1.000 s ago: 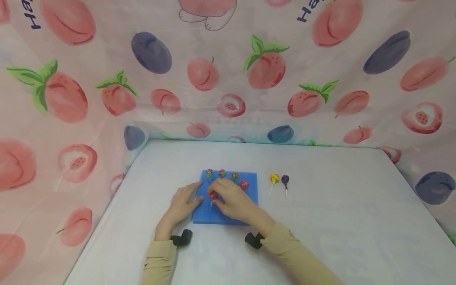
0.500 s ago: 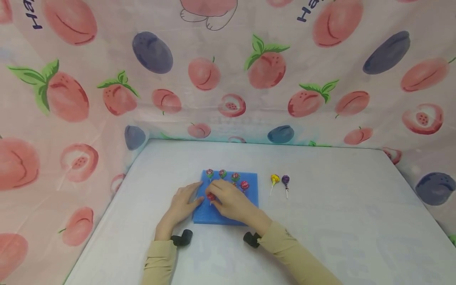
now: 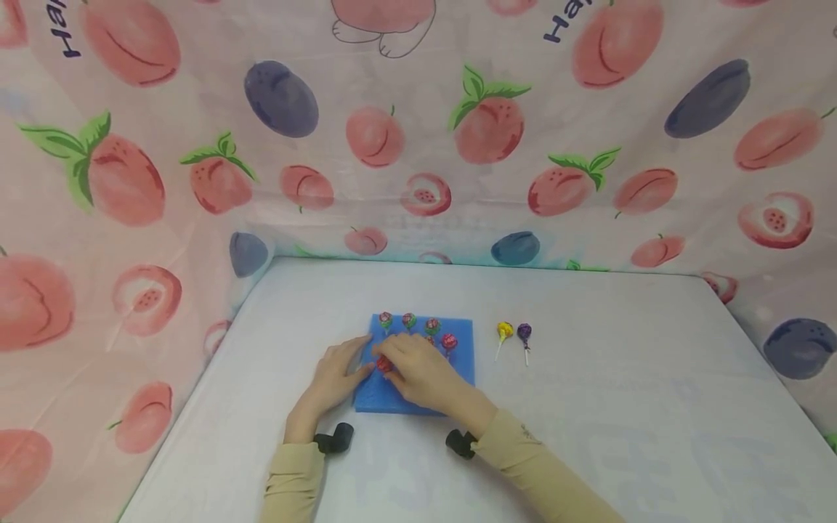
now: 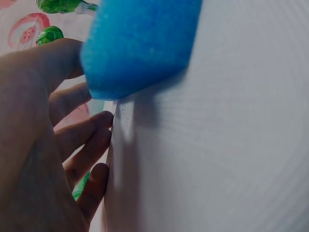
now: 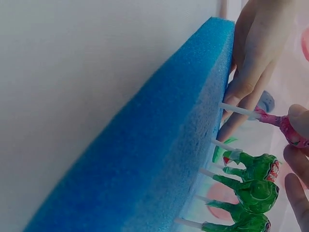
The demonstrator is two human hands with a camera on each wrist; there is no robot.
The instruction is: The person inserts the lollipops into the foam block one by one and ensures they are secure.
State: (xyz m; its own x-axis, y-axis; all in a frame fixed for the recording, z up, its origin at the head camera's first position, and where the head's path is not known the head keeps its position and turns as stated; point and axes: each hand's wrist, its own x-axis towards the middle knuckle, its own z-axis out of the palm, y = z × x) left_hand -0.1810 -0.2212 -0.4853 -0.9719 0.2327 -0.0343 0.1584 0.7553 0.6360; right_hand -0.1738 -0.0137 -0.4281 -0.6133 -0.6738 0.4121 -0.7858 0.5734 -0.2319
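A blue foam block [image 3: 408, 404] lies on the white table. My left hand [image 3: 336, 375] rests along its left edge, fingers and thumb extended against the side. With thumb and fingertips my right hand [image 3: 428, 374] pinches the wrapped head of a red-pink lollipop [image 5: 290, 130] over the block's left part. In the right wrist view that lollipop's white stick [image 5: 240, 110] meets the foam's top face; how deep it sits cannot be told. Several green-and-red lollipops [image 5: 258, 195] stand in the foam by their sticks, and another red-pink lollipop [image 3: 449, 341] stands near the right edge.
Right of the block, a yellow lollipop [image 3: 504, 330] and a purple lollipop [image 3: 524, 332] lie side by side on the table [image 3: 621, 378]. A fruit-patterned cloth [image 3: 418, 145] hangs behind and along the sides.
My right hand has shifted slightly left with the red-pink lollipop, whose stick is now hidden in the head view. The left hand has stayed at the block's edge.
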